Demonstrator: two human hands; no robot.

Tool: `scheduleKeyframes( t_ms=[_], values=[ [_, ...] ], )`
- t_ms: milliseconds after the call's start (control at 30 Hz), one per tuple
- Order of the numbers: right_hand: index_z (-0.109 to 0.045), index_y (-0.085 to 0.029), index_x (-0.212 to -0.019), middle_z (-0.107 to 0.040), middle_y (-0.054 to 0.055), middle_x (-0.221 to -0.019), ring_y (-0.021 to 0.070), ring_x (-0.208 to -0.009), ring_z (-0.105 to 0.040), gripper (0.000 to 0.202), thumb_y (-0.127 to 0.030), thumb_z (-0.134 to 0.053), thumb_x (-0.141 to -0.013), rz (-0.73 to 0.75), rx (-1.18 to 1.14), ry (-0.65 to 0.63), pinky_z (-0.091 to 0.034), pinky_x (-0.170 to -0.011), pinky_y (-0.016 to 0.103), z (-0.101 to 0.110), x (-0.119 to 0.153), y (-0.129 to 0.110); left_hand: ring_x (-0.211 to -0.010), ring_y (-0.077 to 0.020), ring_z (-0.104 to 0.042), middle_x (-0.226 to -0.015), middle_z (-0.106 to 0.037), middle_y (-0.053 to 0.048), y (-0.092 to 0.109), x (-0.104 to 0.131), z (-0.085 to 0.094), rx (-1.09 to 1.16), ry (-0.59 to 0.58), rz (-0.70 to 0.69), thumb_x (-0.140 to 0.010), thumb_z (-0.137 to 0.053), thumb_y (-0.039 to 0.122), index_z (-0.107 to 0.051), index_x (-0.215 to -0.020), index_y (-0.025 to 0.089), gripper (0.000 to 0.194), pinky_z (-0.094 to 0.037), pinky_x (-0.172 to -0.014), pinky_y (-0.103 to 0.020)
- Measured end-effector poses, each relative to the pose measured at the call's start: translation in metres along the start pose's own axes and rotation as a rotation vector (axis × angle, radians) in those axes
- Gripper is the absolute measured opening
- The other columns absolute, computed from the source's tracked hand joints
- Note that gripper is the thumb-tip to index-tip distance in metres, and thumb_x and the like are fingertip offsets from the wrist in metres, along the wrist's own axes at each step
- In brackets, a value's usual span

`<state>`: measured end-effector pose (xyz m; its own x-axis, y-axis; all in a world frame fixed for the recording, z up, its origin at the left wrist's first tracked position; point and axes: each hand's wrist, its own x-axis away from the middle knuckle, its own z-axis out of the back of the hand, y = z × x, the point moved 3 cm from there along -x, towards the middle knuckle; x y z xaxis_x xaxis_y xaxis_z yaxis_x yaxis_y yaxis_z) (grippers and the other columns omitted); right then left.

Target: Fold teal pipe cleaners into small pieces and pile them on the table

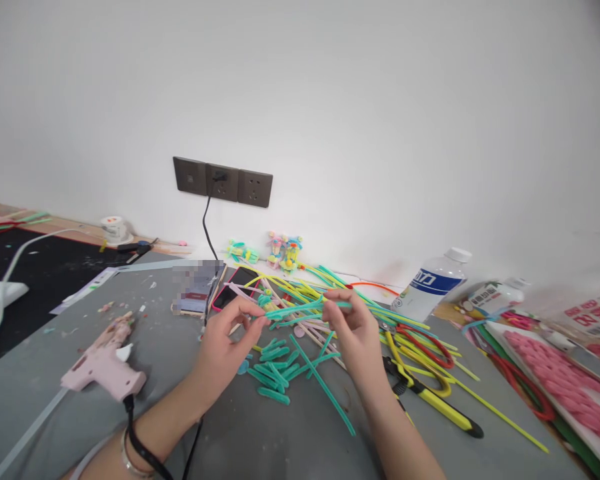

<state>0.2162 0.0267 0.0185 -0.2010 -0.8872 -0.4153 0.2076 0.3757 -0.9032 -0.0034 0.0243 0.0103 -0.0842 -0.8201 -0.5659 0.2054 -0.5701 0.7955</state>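
Observation:
Teal pipe cleaners [296, 309] stretch between my two hands above the grey mat. My left hand [233, 337] pinches their left end between thumb and fingers. The right end is held by my right hand [353, 330], its fingertips closed near a bend. Below them lie a pile of short folded teal pieces [275, 373] and a few longer teal stems [325, 387] that cross one another. Behind and to the right spread many yellow, pink and teal pipe cleaners [415, 353]. Yellow-handled pliers [440, 403] rest to the right of my right hand.
A pink glue gun [105, 363] with a black cord lies at left. A phone [236, 287] and small figures [285, 250] are near the wall. The labelled bottle [433, 283] stands at back right, beside pink braided material [563, 373].

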Motion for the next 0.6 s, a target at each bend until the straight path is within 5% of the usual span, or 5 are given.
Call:
scheduleKeyframes(
  t_ms=[200,367,600],
  values=[
    [-0.059,-0.022,-0.093,-0.054,-0.005,-0.062,0.0122,-0.054,-0.045,0.034,-0.052,-0.071,-0.084,-0.211,-0.405,-0.129,-0.040,-0.055,0.025,-0.012,0.005,0.000,-0.067,-0.0129,-0.062,-0.079,-0.066,0.000,0.000,0.000,-0.003,0.020,-0.041,0.037,-0.092,-0.060,0.021,-0.062,-0.086,0.020,0.006,-0.050,-0.062,-0.021],
    [-0.065,-0.020,-0.087,-0.057,0.000,-0.068,0.0148,-0.062,-0.053,0.032,-0.049,-0.075,-0.082,-0.265,-0.337,-0.261,-0.044,-0.060,0.027,-0.022,0.013,-0.001,-0.067,-0.0143,-0.061,-0.079,-0.067,-0.001,-0.001,0.002,-0.007,-0.039,-0.150,0.084,-0.090,-0.062,0.023,-0.064,-0.088,0.020,0.005,-0.049,-0.062,-0.022],
    [-0.065,-0.020,-0.085,-0.057,-0.001,-0.068,0.0143,-0.060,-0.053,0.036,-0.054,-0.073,-0.083,-0.241,-0.231,-0.332,-0.044,-0.057,0.026,-0.024,0.011,0.000,-0.067,-0.0136,-0.061,-0.081,-0.067,0.000,-0.001,0.002,-0.006,-0.057,-0.159,0.072,-0.091,-0.062,0.023,-0.065,-0.089,0.020,0.004,-0.049,-0.064,-0.022]
  ],
)
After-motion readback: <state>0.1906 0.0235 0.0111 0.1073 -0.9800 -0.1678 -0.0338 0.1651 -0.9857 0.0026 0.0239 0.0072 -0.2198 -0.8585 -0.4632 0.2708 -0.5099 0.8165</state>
